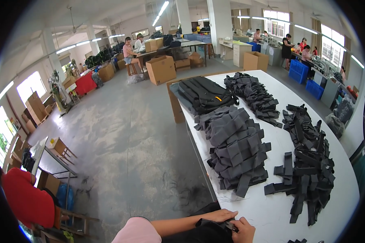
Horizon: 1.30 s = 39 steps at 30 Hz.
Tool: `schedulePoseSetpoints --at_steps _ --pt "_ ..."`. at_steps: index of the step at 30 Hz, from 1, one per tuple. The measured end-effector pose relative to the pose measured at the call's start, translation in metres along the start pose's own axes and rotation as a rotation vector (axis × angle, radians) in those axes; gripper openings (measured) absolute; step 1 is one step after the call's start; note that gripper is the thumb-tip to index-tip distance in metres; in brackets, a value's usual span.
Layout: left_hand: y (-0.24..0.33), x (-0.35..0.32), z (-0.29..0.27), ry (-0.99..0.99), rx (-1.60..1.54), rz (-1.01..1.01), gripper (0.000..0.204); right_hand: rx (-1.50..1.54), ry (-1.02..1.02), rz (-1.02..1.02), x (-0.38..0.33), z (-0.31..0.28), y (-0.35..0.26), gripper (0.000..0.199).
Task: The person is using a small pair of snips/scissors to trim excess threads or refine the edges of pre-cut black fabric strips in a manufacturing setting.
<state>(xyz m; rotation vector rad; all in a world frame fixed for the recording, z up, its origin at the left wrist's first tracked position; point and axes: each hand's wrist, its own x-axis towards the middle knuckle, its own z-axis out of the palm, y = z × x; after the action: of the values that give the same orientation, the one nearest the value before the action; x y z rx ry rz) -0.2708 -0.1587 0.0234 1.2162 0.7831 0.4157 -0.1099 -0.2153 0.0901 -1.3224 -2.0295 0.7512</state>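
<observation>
My left hand [222,215] is at the near edge of the white table, its fingers closed over a black fabric strip [209,222]. Close against it, my right hand [245,231] grips small dark thread snips [232,227], partly hidden by the fingers. The snips touch or nearly touch the strip. Beyond my hands rises a tall heap of dark grey folded fabric strips [235,150]. To the right lies a looser pile of black strips [308,162].
The white table [255,214] carries another row of strips [253,95] and a black backpack [205,95] at its far end. Cardboard boxes [161,69] stand on the floor beyond. A person in red [28,198] sits at lower left; others work farther back.
</observation>
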Motion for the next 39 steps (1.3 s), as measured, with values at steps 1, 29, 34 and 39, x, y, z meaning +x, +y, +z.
schedulePoseSetpoints --at_steps 1,29,34,39 --pt "-0.003 0.002 0.0 0.0 0.0 0.001 0.049 -0.01 0.006 0.002 0.0 0.001 0.001 0.025" --pt "-0.007 0.005 0.01 0.307 0.097 0.143 0.045 0.187 0.099 0.177 -0.035 0.018 -0.006 0.019" --pt "-0.01 0.008 0.006 0.296 0.114 0.144 0.041 0.334 0.118 0.199 -0.032 0.022 -0.001 0.015" --pt "0.023 -0.005 0.011 0.091 -0.068 -0.036 0.038 0.202 0.17 0.144 -0.024 0.014 -0.005 0.004"
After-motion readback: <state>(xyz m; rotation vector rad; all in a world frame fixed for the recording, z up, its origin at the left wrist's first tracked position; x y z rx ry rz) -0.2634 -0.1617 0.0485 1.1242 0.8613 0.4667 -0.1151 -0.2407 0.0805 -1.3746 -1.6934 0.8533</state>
